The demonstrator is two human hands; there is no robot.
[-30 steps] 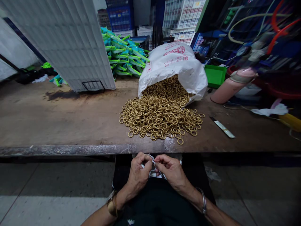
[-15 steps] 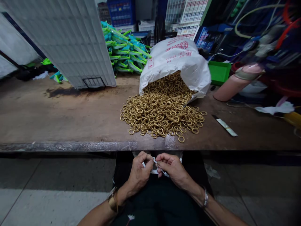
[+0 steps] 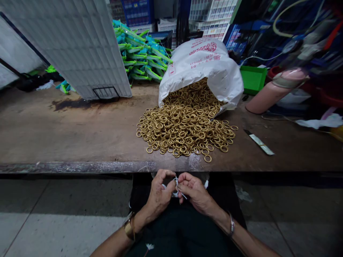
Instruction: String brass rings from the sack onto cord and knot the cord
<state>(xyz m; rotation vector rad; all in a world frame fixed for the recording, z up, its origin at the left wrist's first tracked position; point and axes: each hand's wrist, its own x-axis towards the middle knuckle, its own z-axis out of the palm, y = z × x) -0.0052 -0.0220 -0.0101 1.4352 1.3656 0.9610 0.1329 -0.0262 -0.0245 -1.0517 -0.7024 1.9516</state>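
White cord (image 3: 177,181) sits over my lap, just short of the front edge of the table (image 3: 69,139), pinched by my left hand (image 3: 158,192) and my right hand (image 3: 196,192), which nearly meet. Its upper stretch stands roughly upright between them; one loose end slants down to the right. Grey floor (image 3: 69,228) shows either side of my legs. Beyond the scuffed edge, gold rings (image 3: 184,130) spill from the open sack (image 3: 200,66), brown wood running wide to the left, a slim cutter (image 3: 259,142) to the right. Crates (image 3: 138,12) stand stacked behind.
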